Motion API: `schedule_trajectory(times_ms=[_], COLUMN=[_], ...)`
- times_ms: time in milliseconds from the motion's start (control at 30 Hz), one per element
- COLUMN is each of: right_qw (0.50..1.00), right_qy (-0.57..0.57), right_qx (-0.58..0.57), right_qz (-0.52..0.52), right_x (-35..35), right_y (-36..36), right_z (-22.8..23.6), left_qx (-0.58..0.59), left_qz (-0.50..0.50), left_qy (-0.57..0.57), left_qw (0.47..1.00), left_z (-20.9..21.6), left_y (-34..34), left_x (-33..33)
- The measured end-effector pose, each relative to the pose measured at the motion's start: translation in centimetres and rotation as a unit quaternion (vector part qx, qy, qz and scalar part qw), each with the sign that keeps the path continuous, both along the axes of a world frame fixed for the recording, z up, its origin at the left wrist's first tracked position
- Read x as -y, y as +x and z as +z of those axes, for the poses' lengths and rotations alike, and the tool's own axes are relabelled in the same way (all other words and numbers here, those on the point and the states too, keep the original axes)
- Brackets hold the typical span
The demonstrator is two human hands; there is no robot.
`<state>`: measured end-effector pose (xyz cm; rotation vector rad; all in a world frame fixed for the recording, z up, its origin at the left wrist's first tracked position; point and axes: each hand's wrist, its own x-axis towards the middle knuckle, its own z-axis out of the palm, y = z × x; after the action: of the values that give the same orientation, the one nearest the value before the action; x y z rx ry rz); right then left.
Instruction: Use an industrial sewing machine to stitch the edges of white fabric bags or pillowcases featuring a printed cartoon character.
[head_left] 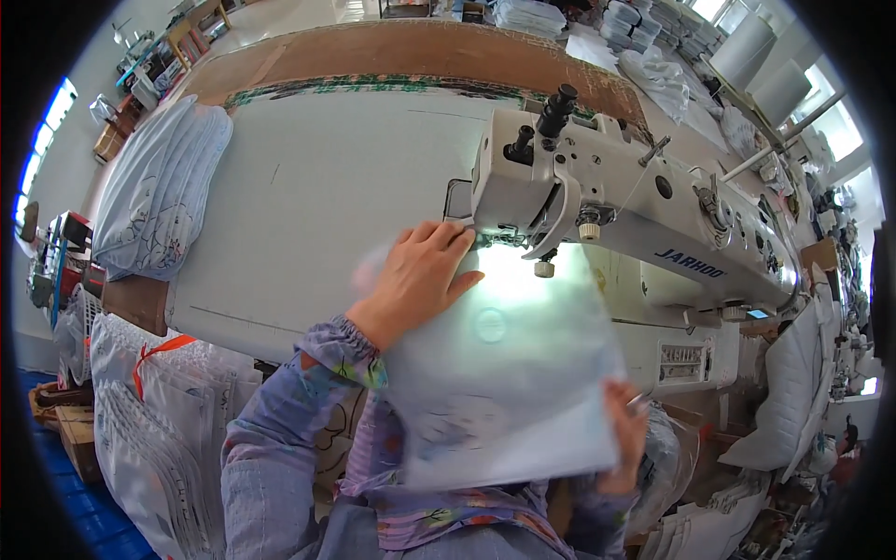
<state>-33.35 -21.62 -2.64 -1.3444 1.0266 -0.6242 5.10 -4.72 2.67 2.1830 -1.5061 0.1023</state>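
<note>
1. White stack (163,187) on the table (317,187): sewn or not, unclear.
2. Your left hand (415,280) lies flat, unclenched, on the white cloth (546,373).
3. It's under the sewing machine (691,224), seemingly part-sewn.
4. Your blurred right hand (623,434) is at the cloth's edge; I can't tell its grip.

Pale wall (84,166), bright window (45,135) at left; shiny light floor (271,30), wooden table (194,22)

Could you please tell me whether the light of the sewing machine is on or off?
On: a bright glow falls on the white fabric under the sewing machine. The bulb itself is not visible.
</note>
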Motion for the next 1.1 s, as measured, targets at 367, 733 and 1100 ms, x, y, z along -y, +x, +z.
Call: schedule_trajectory(times_ms=[367,733,1100], right_qw=[0.77,0.879,0.78], right_qy=[-0.528,-0.38,-0.533], right_qx=[-0.267,-0.252,-0.129], right_qz=[0.239,0.14,0.301], right_x=[7.3,1.7,-3.4], right_y=[22.9,6.5,21.1], right_z=[6.5,8.1,7.5], left_qx=[0.0,-0.023,-0.056], left_qz=[0.007,-0.03,0.058], left_qy=[-0.054,-0.05,-0.134], left_qw=[0.999,0.998,0.988], left_z=[-1.3,-1.6,-2.6], left_y=[-3.2,-0.4,-1.0], left_x=[-1.6,-1.9,-1.7])
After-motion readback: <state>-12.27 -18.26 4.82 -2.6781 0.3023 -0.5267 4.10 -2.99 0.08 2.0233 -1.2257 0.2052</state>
